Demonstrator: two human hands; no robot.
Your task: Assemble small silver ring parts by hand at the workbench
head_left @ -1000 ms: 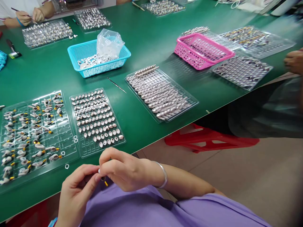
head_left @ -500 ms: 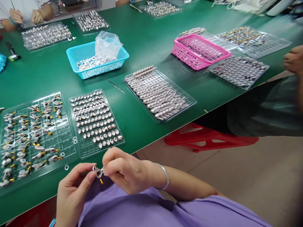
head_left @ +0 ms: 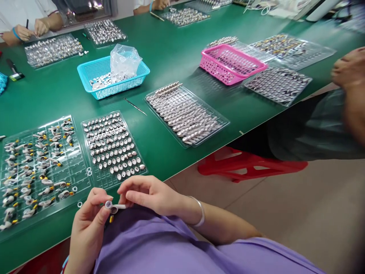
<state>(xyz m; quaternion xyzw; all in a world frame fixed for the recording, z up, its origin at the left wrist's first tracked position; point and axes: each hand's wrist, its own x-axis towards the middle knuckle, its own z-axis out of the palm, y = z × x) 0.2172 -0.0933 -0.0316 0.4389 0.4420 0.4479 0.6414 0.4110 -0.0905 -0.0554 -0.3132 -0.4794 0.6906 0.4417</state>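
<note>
My left hand (head_left: pixel 87 226) and my right hand (head_left: pixel 148 194) meet over my lap at the near edge of the green table (head_left: pixel 171 57). Between their fingertips sits a small silver part with a yellow tip (head_left: pixel 111 208); the left pinches its ring end, the right its thin stem. Just beyond the hands lies a clear tray of small oval silver pieces (head_left: pixel 111 146). Left of it is a clear tray of assembled parts with yellow tips (head_left: pixel 37 167). A few loose white rings (head_left: pixel 89 171) lie between the trays.
A clear tray of long silver parts (head_left: pixel 185 116), tweezers (head_left: pixel 135 106), a blue basket with a plastic bag (head_left: pixel 112 76) and a pink basket (head_left: pixel 232 62) lie farther out. Other people's hands work at the far left (head_left: pixel 28 30) and right (head_left: pixel 346 70). A red stool (head_left: pixel 251 167) stands below.
The part has moved slightly left and up between my fingers, and my right fingers have stretched out along its stem. The view has shifted a little.
</note>
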